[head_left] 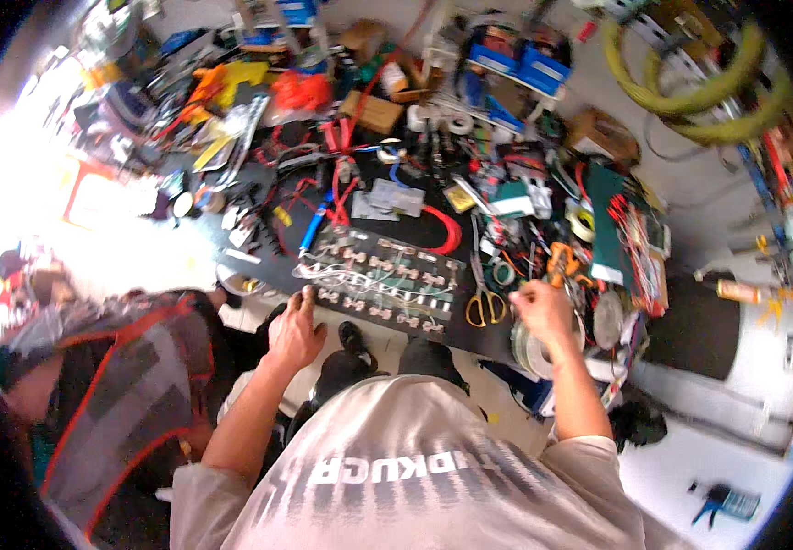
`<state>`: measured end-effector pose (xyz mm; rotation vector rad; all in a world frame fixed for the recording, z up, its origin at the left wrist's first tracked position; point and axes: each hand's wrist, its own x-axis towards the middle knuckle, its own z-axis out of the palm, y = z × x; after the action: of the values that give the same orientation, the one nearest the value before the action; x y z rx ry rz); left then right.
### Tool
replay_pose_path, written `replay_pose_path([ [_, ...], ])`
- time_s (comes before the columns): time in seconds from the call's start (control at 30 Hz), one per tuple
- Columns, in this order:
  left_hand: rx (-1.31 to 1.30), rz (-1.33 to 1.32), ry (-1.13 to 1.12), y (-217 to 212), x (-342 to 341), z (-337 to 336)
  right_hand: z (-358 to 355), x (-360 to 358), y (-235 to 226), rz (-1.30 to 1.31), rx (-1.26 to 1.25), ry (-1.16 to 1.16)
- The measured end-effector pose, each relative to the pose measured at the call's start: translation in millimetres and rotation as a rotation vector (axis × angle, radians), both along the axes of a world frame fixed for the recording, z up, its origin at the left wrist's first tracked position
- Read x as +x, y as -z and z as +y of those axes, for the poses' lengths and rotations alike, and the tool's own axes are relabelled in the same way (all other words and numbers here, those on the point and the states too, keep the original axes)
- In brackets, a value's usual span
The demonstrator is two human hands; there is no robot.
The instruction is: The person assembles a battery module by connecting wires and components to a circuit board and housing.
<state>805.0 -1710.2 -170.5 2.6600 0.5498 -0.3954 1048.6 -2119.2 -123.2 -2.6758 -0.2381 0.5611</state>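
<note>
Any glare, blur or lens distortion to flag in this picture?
Head view: strong glare washes out the left side, beside the dark workbench; the right hand looks blurred; the fisheye bends the scene toward its rim, leaving black corners.

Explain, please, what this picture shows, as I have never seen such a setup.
There is no machine here: a person works bare-handed. The picture comes from a fisheye camera worn on the head, looking down. On the cluttered dark table lies a dark board with small parts and white wires. The left hand is at its near left corner, seemingly holding nothing. The right hand is to the right of yellow-handled scissors; whether it pinches something is too blurred to tell.
</note>
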Motion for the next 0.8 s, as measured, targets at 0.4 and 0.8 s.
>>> replay_pose_path([
  [0.4,0.046,-0.031,-0.309,2,7,-38,-52,151,38,-0.193,-0.329,-0.336],
  [0.8,0.079,-0.021,-0.434,30,8,-46,-64,177,87,-0.419,-0.161,-0.669],
])
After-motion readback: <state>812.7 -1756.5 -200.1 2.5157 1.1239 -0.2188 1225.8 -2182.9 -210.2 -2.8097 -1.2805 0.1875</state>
